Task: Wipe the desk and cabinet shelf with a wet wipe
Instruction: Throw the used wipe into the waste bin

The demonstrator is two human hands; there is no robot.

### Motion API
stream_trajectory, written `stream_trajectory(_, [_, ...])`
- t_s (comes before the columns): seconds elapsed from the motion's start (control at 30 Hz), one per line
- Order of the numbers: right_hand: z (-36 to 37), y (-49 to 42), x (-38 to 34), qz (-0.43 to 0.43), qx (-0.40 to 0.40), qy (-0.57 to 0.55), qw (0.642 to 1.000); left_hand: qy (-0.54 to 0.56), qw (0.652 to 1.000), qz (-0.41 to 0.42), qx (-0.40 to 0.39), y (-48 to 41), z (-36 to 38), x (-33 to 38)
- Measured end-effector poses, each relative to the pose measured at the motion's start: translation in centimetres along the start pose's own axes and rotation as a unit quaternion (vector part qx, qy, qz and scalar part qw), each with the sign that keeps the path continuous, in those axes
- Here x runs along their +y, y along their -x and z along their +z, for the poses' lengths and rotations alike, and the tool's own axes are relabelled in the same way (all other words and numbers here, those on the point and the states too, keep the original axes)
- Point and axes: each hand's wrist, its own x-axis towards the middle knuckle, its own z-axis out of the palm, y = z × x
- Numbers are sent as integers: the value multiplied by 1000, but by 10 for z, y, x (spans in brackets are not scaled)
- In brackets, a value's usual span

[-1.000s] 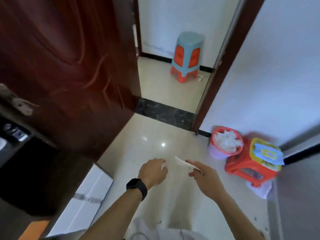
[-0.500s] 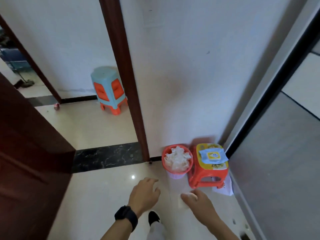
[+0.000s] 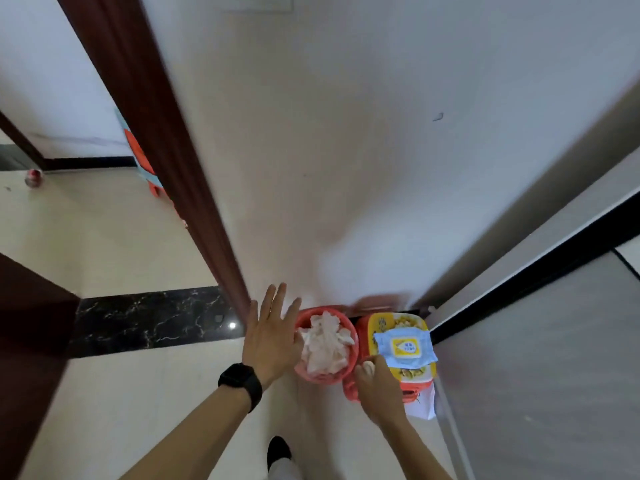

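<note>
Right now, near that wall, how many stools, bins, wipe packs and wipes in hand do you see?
Stools: 2 (red stool under the pack; blue-and-orange stool half hidden by the door frame)
Bins: 1 (red bin, heaped with white wipes)
Wipe packs: 1 (blue pack)
Wipes in hand: 1 (white wad in the right hand)
Total: 5

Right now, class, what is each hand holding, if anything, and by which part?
The left hand holds nothing, fingers spread beside the basket. The right hand pinches what seems a bunched wipe at its fingertips; which part of it cannot be told.
</note>
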Motion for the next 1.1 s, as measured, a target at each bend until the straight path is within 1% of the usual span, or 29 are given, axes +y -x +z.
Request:
stream_trajectory(0.1, [9,-53,0,32,-18,38,999,-22,999,-2,35,-46,7,-4])
stream_trajectory(0.2, [35,-127,24,80,-59,-42,994,-58,996,-5,71,-90,19,-11])
stream_trajectory(0.3, [72,-199,75,125,-125,-23,984,-71,994,-13,79,-121,35,-15])
stream_trajectory(0.33, [79,-211,76,133,-123,-9,983,-79,993,-14,85,-131,42,-16])
stream_trajectory(0.43, [96,-241,63,128,-99,37,986,-106,989,-23,103,-161,64,-25])
stream_trajectory(0.5, [115,-268,68,140,-111,48,983,-117,985,-31,125,-180,82,-37])
stream_trajectory(0.57, [133,-289,77,157,-134,23,978,-127,980,-38,145,-193,99,-49])
stream_trajectory(0.63, [146,-303,86,152,-142,28,978,-137,976,-30,167,-200,113,-55])
stream_trajectory(0.73, [151,-307,96,121,-175,119,970,-135,974,-31,178,-208,122,-56])
stream_trajectory(0.83, [140,-295,100,80,-205,189,957,-134,975,-42,170,-206,117,-53])
stream_trajectory(0.9, [121,-281,93,50,-212,215,952,-120,981,-41,146,-199,105,-49])
stream_trajectory(1.0, [81,-244,55,-2,-197,239,951,-70,994,-33,75,-181,74,-40])
stream_trajectory(1.1, [36,-197,1,-80,-157,256,950,-18,998,-56,-6,-152,35,-25])
